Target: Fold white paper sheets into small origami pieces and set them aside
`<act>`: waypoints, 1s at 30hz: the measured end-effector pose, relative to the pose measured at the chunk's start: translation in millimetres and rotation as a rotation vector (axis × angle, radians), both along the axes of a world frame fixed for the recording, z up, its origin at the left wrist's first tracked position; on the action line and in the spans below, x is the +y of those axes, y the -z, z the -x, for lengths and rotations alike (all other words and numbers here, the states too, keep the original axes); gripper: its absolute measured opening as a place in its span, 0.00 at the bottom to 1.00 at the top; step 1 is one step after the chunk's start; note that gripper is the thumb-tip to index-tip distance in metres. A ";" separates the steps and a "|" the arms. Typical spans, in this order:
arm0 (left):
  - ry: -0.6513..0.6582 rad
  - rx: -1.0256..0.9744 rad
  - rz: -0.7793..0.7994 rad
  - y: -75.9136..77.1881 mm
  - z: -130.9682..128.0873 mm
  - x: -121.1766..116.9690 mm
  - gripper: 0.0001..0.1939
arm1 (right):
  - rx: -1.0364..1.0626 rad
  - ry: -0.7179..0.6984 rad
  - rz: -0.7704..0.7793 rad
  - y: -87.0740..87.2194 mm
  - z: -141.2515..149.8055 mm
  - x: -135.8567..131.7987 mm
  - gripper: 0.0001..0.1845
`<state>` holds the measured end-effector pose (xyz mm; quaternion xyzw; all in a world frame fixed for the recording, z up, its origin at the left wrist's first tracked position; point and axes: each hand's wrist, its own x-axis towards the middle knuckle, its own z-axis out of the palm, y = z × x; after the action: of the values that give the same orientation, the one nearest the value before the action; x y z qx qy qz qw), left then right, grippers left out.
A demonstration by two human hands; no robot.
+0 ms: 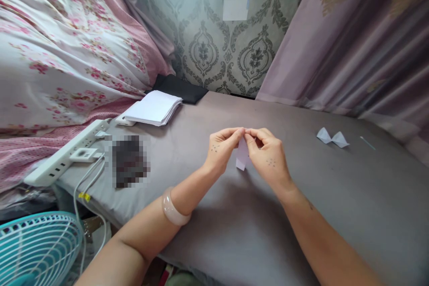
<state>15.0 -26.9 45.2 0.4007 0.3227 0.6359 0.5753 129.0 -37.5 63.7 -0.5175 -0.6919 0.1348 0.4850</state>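
A small folded piece of white paper [241, 161] is held up over the middle of the grey-covered surface. My left hand [224, 148] pinches its upper end from the left, thumb and fingertips pressed together. From the right, my right hand [266, 152] pinches the same end, and the fingertips of both hands meet there. The paper's lower part hangs between the hands; its top is hidden by the fingers. Off to the right lies a folded white paper shape [332, 138] with two pointed halves, like a bow.
A stack of white paper [154, 107] lies at the back left beside a black flat item [181, 88]. Along the left edge are a white power strip [67, 154] with cables and a blurred-out dark object [129, 161]. A turquoise fan [40, 248] stands lower left. A thin pale strip [368, 143] lies far right.
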 end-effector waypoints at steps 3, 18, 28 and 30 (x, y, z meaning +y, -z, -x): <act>-0.015 0.013 -0.011 -2.1 2.4 0.3 0.12 | -0.025 -0.009 -0.032 1.5 1.9 -1.0 0.09; -0.183 0.163 -0.123 -2.9 2.2 0.9 0.08 | -0.019 0.009 0.107 -0.3 0.4 0.7 0.21; -0.023 -0.047 0.095 0.9 12.2 12.9 0.16 | 0.097 -0.182 0.423 -8.5 -25.4 11.2 0.16; -0.029 -0.040 0.099 1.7 11.4 12.2 0.16 | 0.225 -0.201 0.404 -8.1 -25.6 12.5 0.17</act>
<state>3.7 -14.7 43.6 0.3543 0.3480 0.6351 0.5916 154.7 -25.0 71.8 -0.5142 -0.6405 0.3748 0.4300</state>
